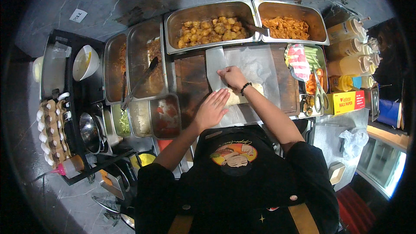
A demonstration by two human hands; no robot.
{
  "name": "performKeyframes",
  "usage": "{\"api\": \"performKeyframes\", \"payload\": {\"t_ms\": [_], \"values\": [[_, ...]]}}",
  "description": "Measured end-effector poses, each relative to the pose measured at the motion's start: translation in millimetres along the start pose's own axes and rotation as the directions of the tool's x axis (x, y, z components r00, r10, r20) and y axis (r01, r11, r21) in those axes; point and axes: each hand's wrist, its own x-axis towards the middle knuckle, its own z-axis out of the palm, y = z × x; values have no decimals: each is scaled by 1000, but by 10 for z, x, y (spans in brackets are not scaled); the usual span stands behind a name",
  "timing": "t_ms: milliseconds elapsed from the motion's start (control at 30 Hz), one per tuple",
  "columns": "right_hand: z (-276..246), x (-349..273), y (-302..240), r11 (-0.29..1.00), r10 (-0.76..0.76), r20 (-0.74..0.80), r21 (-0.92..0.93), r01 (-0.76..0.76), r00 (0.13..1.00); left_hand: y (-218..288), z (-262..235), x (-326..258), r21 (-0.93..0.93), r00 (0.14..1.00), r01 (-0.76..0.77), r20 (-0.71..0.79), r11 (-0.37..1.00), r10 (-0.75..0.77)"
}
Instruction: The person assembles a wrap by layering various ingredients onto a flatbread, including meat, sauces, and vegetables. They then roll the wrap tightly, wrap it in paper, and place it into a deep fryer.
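A sheet of white wax paper (264, 67) lies on the dark wooden board (189, 76) in front of me. On it rests a pale rolled flatbread (236, 98), partly hidden by my hands and right forearm. My left hand (212, 109) is open, its fingers stretched out flat at the left end of the roll. Just beyond it, my right hand (234, 78) reaches across with curled fingers, next to a folded strip of the paper. What those fingers hold, if anything, is hidden. A dark beaded bracelet circles the right wrist.
Steel pans of browned chunks (208, 30) and orange-sauced strips (286, 27) line the far side. More pans (147, 78) stand left, beside egg trays (54, 132). To the right are scissors (320, 97), sauce bottles (349, 47) and a yellow-and-red wax paper box (348, 102).
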Motion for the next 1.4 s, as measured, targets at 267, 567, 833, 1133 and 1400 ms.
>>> {"api": "performKeyframes", "payload": {"t_ms": [267, 567, 833, 1133, 1400], "values": [[-193, 123, -11, 988, 75, 145, -147, -54, 987, -292, -340, 103, -84, 953, -199, 216, 976, 213], [-1314, -1173, 489, 880, -248, -550, -473, -52, 798, -252, -367, 117, -71, 949, -199, 233, 977, 210], [-1106, -1199, 797, 960, 108, -536, -163, -229, 837, -302, -297, 104, -83, 956, -235, 157, 968, 246], [-665, -1383, 247, 951, -103, -503, -302, -63, 858, -309, -300, 94, -29, 946, -248, 207, 968, 249], [-857, -1383, 251, 979, -100, -251, -197, 51, 963, -230, -377, 137, -33, 953, -213, 213, 977, 215]]}}
